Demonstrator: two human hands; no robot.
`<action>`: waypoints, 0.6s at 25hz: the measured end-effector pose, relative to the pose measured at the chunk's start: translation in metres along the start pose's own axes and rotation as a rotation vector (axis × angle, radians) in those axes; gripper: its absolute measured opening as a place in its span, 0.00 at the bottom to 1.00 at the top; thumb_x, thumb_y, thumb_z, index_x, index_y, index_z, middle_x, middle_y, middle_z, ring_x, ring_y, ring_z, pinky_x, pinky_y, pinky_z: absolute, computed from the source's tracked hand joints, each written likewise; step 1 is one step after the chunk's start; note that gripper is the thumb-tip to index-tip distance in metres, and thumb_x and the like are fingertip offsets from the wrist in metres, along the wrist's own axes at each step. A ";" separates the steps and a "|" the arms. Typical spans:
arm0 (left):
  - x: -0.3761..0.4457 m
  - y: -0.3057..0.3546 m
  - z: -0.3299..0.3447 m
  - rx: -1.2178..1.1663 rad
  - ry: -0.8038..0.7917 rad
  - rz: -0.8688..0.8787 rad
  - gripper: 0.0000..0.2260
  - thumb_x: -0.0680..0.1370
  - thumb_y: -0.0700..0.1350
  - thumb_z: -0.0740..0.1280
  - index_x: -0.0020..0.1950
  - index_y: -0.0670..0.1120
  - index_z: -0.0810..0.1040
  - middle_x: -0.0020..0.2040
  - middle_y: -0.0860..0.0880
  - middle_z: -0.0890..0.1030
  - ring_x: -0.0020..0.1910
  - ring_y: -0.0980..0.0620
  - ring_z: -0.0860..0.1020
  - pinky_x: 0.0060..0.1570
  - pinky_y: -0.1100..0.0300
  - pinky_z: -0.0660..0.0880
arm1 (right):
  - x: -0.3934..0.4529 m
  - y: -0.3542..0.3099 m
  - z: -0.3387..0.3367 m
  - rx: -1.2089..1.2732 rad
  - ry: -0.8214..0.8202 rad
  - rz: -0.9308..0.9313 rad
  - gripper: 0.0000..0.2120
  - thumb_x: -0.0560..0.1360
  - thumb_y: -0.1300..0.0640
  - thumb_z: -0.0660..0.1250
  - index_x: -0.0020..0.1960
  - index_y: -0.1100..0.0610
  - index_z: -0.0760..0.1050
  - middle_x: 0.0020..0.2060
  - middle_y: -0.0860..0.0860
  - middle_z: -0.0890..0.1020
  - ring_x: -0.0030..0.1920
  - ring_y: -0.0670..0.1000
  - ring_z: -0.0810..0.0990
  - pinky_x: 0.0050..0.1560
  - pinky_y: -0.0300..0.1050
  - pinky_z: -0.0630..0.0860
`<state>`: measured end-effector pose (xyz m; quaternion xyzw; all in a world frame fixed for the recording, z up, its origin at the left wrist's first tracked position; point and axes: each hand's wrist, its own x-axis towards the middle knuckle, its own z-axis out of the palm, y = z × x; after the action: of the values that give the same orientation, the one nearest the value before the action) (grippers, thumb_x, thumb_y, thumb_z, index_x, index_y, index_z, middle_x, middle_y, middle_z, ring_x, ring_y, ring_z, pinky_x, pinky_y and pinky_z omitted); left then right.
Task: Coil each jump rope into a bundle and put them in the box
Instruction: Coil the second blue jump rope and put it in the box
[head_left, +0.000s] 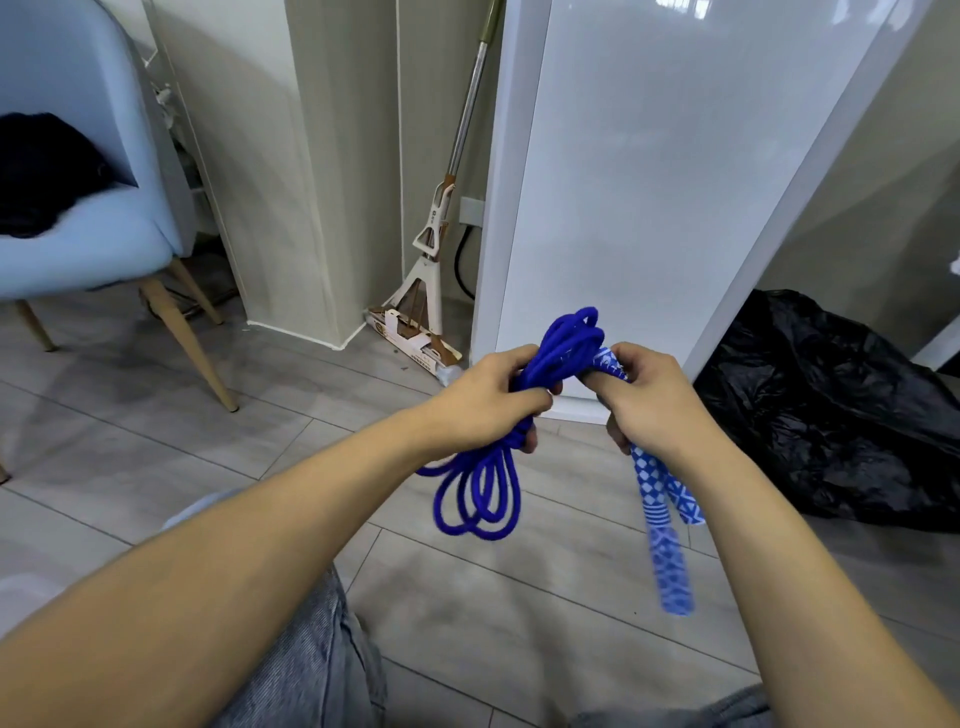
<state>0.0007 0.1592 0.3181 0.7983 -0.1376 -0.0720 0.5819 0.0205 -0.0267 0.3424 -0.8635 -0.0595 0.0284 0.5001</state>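
A blue jump rope is gathered into several loops in front of me, above the floor. My left hand grips the middle of the coil, so loops hang below it and a bend of rope rises above it. My right hand holds the two blue-and-white patterned handles, which point down and look blurred. No box is in view.
A pale blue chair with a dark cloth on it stands at the left. A mop leans in the corner behind. A white panel stands just beyond my hands, and a black plastic bag lies on the floor at the right.
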 end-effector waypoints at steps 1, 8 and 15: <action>0.000 0.000 -0.005 -0.016 -0.022 -0.009 0.08 0.80 0.41 0.65 0.59 0.46 0.74 0.45 0.38 0.78 0.35 0.46 0.81 0.39 0.54 0.79 | 0.001 0.001 -0.002 0.023 -0.001 0.025 0.08 0.79 0.55 0.67 0.44 0.58 0.73 0.23 0.49 0.68 0.21 0.53 0.66 0.24 0.42 0.65; 0.002 0.003 -0.035 0.246 -0.032 -0.016 0.07 0.83 0.49 0.61 0.50 0.47 0.73 0.38 0.48 0.77 0.31 0.52 0.77 0.36 0.58 0.77 | 0.010 0.018 -0.007 0.166 0.089 0.177 0.06 0.77 0.57 0.70 0.48 0.60 0.77 0.29 0.53 0.67 0.23 0.51 0.62 0.23 0.39 0.62; 0.004 -0.009 -0.050 0.164 0.247 -0.049 0.08 0.84 0.48 0.60 0.55 0.45 0.73 0.39 0.46 0.78 0.33 0.50 0.79 0.39 0.53 0.81 | 0.006 0.017 -0.010 0.055 -0.321 0.256 0.11 0.72 0.59 0.75 0.52 0.60 0.78 0.31 0.53 0.75 0.27 0.52 0.71 0.28 0.43 0.69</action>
<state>0.0190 0.2057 0.3252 0.8491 -0.0508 0.0242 0.5253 0.0286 -0.0426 0.3330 -0.8343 -0.0273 0.2306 0.5001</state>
